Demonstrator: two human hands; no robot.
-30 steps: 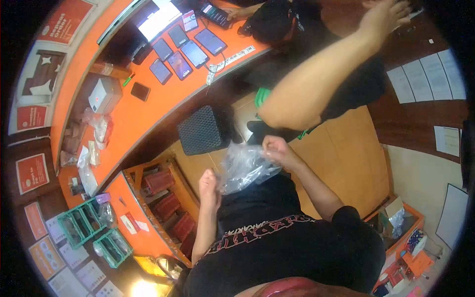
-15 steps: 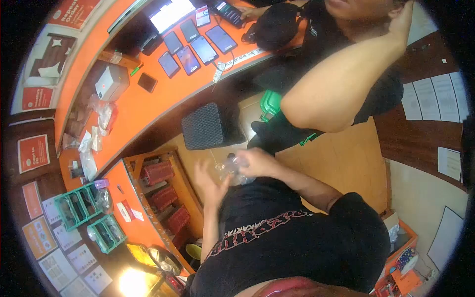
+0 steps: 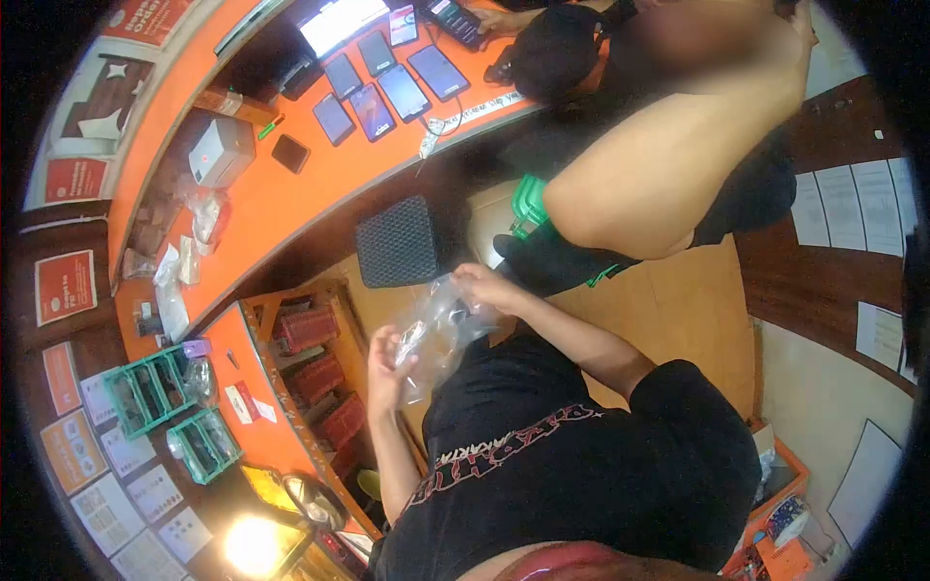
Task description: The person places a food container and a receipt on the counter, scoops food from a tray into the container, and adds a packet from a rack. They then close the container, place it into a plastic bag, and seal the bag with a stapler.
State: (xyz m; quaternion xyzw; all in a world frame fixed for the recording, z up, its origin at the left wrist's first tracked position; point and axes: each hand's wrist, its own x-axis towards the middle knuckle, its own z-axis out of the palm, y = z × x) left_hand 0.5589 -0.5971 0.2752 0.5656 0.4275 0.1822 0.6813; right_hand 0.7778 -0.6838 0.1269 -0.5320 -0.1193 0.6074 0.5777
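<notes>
A clear plastic bag [image 3: 441, 339] hangs spread between my two hands, above my lap. My left hand [image 3: 388, 363] is at the bag's left edge, with its thumb and fingers closed on the plastic near a small whitish patch. The bag's upper right corner is pinched in my right hand [image 3: 481, 288]. Something small and dark shows through the plastic close to my right hand, too unclear to name. Beyond my hands stands a black textured stool or box [image 3: 397, 242].
An orange counter [image 3: 281, 213] curves along the left, bearing several phones [image 3: 404, 91], a white box [image 3: 221, 152] and plastic bags. Green baskets [image 3: 150, 392] stand lower left. A seated person's bent arm [image 3: 659, 165] is at upper right, beside a black cap [image 3: 554, 53].
The crumpled plastic bag is now opened out wide. My left hand has moved left and down and closed on its edge; my right hand has risen slightly.
</notes>
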